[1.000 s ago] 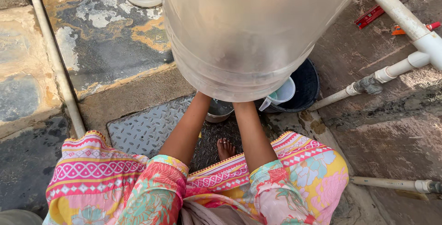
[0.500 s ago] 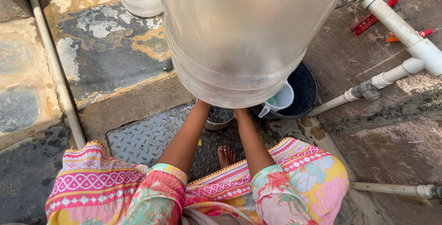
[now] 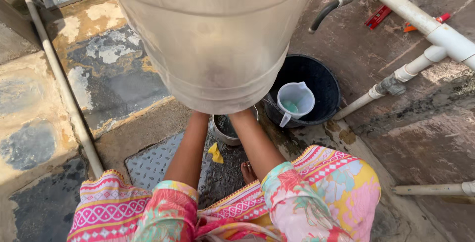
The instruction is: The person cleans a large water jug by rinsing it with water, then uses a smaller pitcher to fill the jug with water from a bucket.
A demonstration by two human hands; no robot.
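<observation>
Both forearms reach forward and down from the patterned sleeves and pass out of sight beneath a large translucent container [image 3: 213,39], which fills the upper centre of the head view. The left hand and right hand are hidden by its lower rim, so whether the fingers are clenched, released or grasping something cannot be told. Directly ahead of the forearms, between them, sits a round metal pot [image 3: 226,129] on the wet ground, partly covered by the container; the right forearm [image 3: 257,145] passes just beside its rim, and the left forearm [image 3: 190,150] lies a little further off. A small yellow scrap [image 3: 215,153] lies near the pot on the patterned metal grate [image 3: 153,160]. To the right of the pot stands a black bucket [image 3: 324,86] holding a pale plastic jug [image 3: 295,101] (handle pointing toward the person). White pipes [image 3: 425,22] run along the right side, with a dark spout above the bucket.
</observation>
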